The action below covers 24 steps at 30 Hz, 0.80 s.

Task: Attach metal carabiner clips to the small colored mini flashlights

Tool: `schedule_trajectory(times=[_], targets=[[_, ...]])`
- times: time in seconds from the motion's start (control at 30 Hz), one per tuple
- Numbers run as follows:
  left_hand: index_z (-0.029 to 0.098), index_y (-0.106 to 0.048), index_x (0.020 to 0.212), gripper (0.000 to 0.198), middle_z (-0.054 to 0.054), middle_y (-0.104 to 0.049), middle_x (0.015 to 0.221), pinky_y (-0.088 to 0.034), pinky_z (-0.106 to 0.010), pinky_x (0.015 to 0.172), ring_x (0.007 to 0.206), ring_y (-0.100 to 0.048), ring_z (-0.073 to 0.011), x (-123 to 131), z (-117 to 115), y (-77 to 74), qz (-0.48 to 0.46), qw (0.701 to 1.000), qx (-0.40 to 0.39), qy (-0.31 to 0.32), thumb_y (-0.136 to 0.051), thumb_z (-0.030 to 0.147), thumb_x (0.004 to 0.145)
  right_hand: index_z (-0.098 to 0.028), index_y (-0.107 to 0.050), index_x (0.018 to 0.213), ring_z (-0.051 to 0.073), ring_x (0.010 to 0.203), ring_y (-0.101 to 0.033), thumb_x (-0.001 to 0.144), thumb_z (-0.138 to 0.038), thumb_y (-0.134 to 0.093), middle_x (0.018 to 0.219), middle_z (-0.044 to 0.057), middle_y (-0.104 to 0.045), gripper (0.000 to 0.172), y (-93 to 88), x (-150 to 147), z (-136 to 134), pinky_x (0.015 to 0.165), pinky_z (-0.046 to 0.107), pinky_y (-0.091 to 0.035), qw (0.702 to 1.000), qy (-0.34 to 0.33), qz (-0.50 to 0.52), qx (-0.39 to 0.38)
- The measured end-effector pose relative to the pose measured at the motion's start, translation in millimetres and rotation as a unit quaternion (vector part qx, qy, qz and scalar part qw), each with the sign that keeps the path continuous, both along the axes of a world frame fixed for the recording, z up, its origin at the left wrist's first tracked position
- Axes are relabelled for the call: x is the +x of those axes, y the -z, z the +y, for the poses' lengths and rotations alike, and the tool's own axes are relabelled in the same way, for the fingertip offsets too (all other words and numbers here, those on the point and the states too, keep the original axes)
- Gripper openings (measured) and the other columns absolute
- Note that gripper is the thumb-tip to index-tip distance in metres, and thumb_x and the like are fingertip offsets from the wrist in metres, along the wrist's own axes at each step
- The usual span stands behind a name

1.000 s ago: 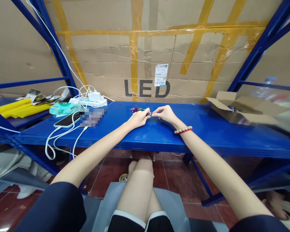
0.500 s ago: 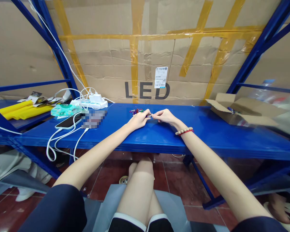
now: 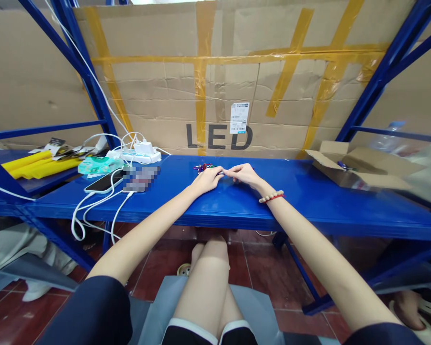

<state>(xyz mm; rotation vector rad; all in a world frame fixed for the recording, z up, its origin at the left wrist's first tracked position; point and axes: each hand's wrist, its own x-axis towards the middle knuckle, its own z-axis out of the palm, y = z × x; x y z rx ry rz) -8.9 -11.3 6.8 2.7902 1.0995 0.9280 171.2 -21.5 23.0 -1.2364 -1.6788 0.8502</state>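
Both my hands rest on the blue shelf top (image 3: 309, 196) near its middle. My left hand (image 3: 209, 179) and my right hand (image 3: 244, 173) meet fingertip to fingertip, both pinched on a small thin object (image 3: 223, 172) too small to name. Just behind my left hand lies a little pile of small coloured pieces (image 3: 202, 167), purple, red and green. A bead bracelet with a red cord (image 3: 272, 196) is on my right wrist.
On the left lie a phone (image 3: 104, 182), white cables (image 3: 93, 211), a white power strip with chargers (image 3: 138, 152), a teal packet (image 3: 98, 165) and yellow rolls (image 3: 36, 165). An open cardboard box (image 3: 359, 165) sits right. A taped cardboard sheet marked LED (image 3: 219, 136) backs the shelf.
The view has shifted a little so everything sits lower in frame. My hands stay together at the same spot, fingers still pinched on the small object.
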Motion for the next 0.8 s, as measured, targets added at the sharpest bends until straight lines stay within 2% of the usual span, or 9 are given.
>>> schedule_trajectory(times=[0.2, 0.57, 0.8], targets=[[0.019, -0.055, 0.1, 0.018, -0.008, -0.066, 0.102, -0.048, -0.034, 0.085, 0.097, -0.062, -0.0217, 1.3, 2.2, 1.3, 0.005, 1.0, -0.003, -0.013, -0.039, 0.025, 0.093, -0.011, -0.074, 0.071, 0.007, 0.045, -0.045, 0.047, -0.059, -0.078, 0.058, 0.004, -0.063, 0.054, 2.0, -0.2, 2.5, 0.041, 0.021, -0.031, 1.0, -0.005, 0.002, 0.031], [0.018, -0.051, 0.104, 0.018, -0.009, -0.065, 0.104, -0.047, -0.033, 0.085, 0.099, -0.06, -0.0212, 2.8, 2.7, 1.2, -0.011, 1.0, -0.009, -0.009, -0.038, 0.026, 0.095, -0.012, -0.072, 0.068, 0.007, 0.043, -0.045, 0.049, -0.063, -0.074, 0.061, 0.005, -0.064, 0.055, 2.3, 0.6, 5.3, 0.041, 0.022, -0.032, 0.997, -0.007, -0.001, 0.08], [0.016, -0.055, 0.096, 0.026, -0.009, -0.066, 0.094, -0.046, -0.033, 0.086, 0.095, -0.061, -0.0205, 4.0, -1.3, -2.7, -0.013, 1.0, -0.002, 0.006, -0.031, 0.022, 0.097, -0.012, -0.072, 0.071, 0.006, 0.044, -0.044, 0.051, -0.065, -0.072, 0.061, 0.005, -0.064, 0.057, -1.0, -1.0, 2.4, 0.04, 0.021, -0.028, 0.998, -0.016, 0.019, 0.055]])
